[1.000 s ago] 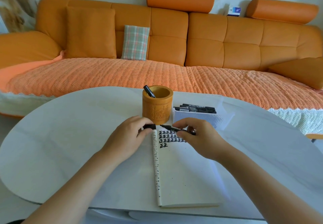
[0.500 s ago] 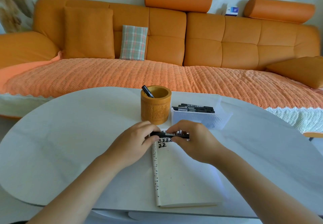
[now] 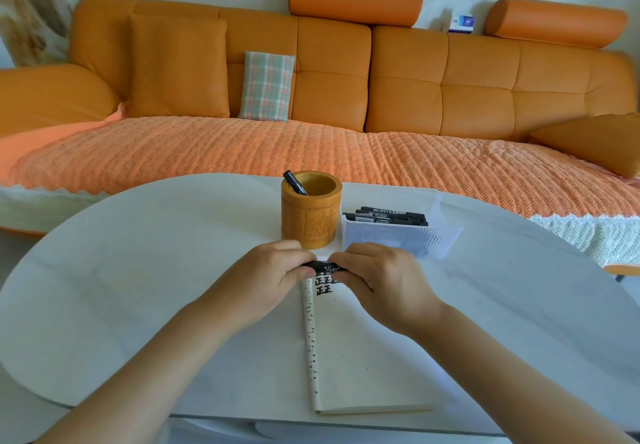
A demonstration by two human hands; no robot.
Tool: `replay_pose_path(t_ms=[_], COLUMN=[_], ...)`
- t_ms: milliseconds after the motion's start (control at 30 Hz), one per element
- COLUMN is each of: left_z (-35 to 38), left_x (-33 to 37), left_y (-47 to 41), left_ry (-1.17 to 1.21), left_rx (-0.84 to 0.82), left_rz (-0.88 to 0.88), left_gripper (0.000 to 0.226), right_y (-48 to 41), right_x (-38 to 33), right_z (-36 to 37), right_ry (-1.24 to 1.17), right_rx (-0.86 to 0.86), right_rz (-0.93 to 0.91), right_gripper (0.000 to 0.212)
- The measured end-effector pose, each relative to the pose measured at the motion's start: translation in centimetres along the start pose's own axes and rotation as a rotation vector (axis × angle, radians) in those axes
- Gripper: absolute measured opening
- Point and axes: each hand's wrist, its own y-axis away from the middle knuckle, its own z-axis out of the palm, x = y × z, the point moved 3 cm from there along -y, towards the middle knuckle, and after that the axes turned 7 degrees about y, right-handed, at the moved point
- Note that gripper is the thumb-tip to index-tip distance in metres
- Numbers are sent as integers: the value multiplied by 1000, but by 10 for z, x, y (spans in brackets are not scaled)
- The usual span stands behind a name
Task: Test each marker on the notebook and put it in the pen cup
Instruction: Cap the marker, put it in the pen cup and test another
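Observation:
A black marker (image 3: pixel 325 266) lies level between my two hands, just above the top of the open notebook (image 3: pixel 360 350). My left hand (image 3: pixel 268 275) grips its left end and my right hand (image 3: pixel 379 279) grips its right end; only the short middle shows. Black test strokes (image 3: pixel 323 284) mark the notebook's top, partly hidden by my right hand. Just behind my hands stands the carved wooden pen cup (image 3: pixel 310 217), with one black marker (image 3: pixel 295 183) leaning out of it.
A clear plastic tray (image 3: pixel 398 236) holding several black markers (image 3: pixel 389 216) sits right of the cup. The white oval table (image 3: pixel 138 270) has its near edge at the bottom. An orange sofa (image 3: pixel 311 97) with cushions runs behind the table.
My hands have come together: the cap in my left hand and the marker in my right were apart, then joined, and my fingers now close further over the marker.

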Motion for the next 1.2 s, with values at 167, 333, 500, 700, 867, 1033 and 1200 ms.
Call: replay_pose_path(t_ms=[167,333,500,700,867,1033,1200], left_z=[-2,-5,-4,-18,-4,4,3], left_x=[5,4,-6,-33,-57,-56,-58], left_y=[-4,-12,-21,-37,-49,-63,-62], left_ry=[-80,-50,45,128,197,268,229], left_rx=[2,-4,60,510,399,401,445], left_rz=[103,122,49,-153,-411,-367,-365], left_gripper=[12,9,14,34,69,64,61], right_y=[-1,-1,-10,-41,-97,-144,-161], right_x=[2,2,7,29,40,47,45], right_z=[1,5,1,-21,-38,-17,6], right_ry=[-194,-277,-184,-357,-423,-316,87], right_rx=[-120,-245,-235,-23,157,51,-243], right_rz=[174,283,296,524,522,456,372], right_gripper=[22,16,21,12,9,16,31])
